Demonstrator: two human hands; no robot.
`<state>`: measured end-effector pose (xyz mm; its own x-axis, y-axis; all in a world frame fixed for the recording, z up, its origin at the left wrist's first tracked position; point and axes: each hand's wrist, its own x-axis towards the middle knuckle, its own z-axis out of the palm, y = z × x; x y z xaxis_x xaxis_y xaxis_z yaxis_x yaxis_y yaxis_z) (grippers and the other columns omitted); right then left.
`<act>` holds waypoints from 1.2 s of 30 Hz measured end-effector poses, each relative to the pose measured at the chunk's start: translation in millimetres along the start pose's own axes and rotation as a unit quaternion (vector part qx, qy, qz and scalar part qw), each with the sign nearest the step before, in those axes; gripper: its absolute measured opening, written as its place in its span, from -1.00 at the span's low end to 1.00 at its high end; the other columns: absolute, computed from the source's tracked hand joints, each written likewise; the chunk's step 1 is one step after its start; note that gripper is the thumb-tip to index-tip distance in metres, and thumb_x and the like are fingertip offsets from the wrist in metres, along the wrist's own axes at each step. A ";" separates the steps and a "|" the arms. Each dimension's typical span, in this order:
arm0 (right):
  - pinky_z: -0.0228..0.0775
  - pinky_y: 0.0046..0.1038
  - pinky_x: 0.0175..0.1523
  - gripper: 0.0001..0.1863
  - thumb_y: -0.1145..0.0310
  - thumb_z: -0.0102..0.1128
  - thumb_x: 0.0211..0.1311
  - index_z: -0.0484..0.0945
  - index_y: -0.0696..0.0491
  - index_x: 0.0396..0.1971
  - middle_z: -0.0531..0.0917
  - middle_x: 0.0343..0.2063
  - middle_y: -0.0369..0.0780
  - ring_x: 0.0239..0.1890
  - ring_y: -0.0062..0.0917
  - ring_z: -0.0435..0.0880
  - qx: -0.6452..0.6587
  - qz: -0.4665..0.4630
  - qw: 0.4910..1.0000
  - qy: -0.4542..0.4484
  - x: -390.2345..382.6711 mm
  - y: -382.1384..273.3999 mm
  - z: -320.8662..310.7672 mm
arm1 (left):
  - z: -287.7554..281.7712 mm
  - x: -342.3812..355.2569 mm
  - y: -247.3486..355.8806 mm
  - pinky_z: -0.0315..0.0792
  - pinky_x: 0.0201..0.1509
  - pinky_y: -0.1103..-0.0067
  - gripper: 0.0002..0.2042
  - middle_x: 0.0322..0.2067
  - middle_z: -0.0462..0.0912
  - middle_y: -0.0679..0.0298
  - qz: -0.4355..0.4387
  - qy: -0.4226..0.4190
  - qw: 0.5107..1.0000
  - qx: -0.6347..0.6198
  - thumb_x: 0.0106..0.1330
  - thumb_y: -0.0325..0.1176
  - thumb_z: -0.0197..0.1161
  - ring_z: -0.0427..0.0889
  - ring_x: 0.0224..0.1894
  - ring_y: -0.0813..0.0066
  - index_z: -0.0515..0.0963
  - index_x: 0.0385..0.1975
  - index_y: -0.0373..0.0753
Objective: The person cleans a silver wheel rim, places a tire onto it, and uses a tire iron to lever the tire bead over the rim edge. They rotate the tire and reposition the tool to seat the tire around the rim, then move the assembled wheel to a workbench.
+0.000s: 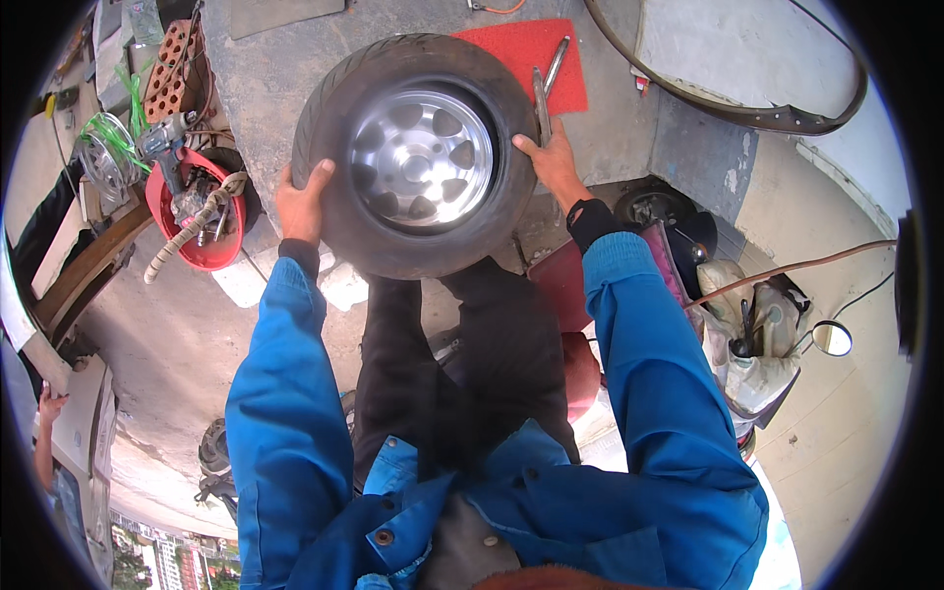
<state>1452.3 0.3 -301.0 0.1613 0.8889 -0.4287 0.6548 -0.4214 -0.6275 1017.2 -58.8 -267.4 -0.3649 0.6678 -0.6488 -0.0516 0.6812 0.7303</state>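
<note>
I grip a black tyre (413,253) with a silver, multi-holed wheel (418,157) inside it, one hand on each side. My left hand (303,197) is closed on the tyre's left sidewall, thumb on top. My right hand (551,167) holds the right side, thumb on the sidewall, its other fingers partly hidden. Just beyond that hand, two metal bars (557,61) lie on a red mat (570,93) on the grey worktop (251,88); whether my fingers touch the nearer bar I cannot tell.
Left are a red bucket (221,256) of tools, a power drill (162,147) and a perforated brick (172,69). A curved black strip (747,115) lies upper right. A motorbike mirror (831,337) and hose (777,270) are at right. Another person's hand (51,403) shows at far left.
</note>
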 end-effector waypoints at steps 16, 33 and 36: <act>0.55 0.00 0.21 -0.58 0.19 0.26 0.53 0.64 0.10 0.23 0.77 -0.02 0.14 0.15 0.11 0.70 -0.341 -0.118 0.928 -0.094 22.8 -244.6 -125.5 | -4.7 19.9 -23.9 0.61 0.20 0.37 -0.20 0.07 0.79 -0.07 0.021 -0.040 0.999 -0.008 0.20 0.05 0.65 0.78 0.07 0.20 0.59 0.23 -0.53; 0.64 -0.04 -0.14 -0.75 0.14 0.36 0.37 0.78 0.01 -0.37 0.82 -0.38 -0.08 -0.23 -0.05 0.84 -0.450 -0.373 0.732 -0.351 -24.7 -211.0 55.3 | -10.0 -11.1 -6.8 0.65 0.14 0.35 -0.11 0.07 0.75 -0.14 -0.002 -0.062 0.997 -0.053 0.15 0.02 0.66 0.78 0.03 0.15 0.47 0.29 -0.57; 0.64 -0.06 -0.14 -0.71 0.09 0.36 0.41 0.79 0.03 -0.29 0.82 -0.34 -0.07 -0.19 -0.06 0.84 -0.432 -0.349 0.726 -0.405 -23.7 -209.6 74.0 | -13.5 -7.5 -11.9 0.64 0.14 0.36 -0.10 0.09 0.74 -0.14 -0.004 -0.058 0.997 -0.050 0.16 0.02 0.67 0.77 0.05 0.15 0.45 0.31 -0.57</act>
<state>1256.6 54.2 -207.4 -0.6907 0.2861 -0.6641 0.6431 0.6630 -0.3832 1008.0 -76.0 -268.4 -0.2542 0.6967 -0.6708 -0.1477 0.6575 0.7388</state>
